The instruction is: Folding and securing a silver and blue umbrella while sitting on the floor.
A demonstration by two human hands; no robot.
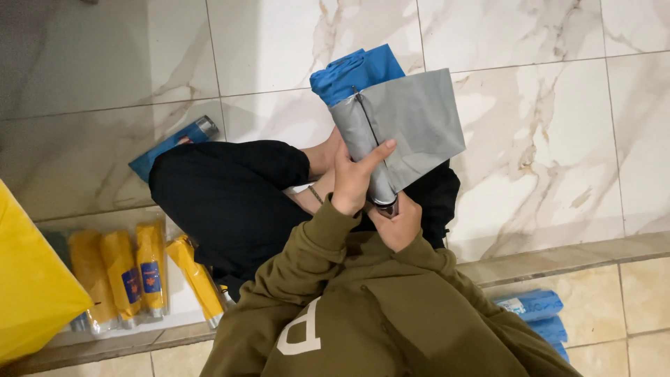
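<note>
I hold a folding umbrella (412,119) above my lap; its canopy is blue outside and silver-grey inside, partly gathered. My left hand (354,178) wraps the gathered grey folds, with the index finger stretched out along the cloth. My right hand (396,222) is closed around the umbrella's lower end by the handle, which is mostly hidden. I wear an olive hoodie and black trousers and sit cross-legged on the floor.
Several yellow folded umbrellas in clear wrappers (132,272) lie at lower left beside a large yellow sheet (31,293). A blue wrapped umbrella (174,143) lies behind my knee. More blue folded umbrellas (534,311) lie at lower right. The floor is marble tile (544,160) with a step.
</note>
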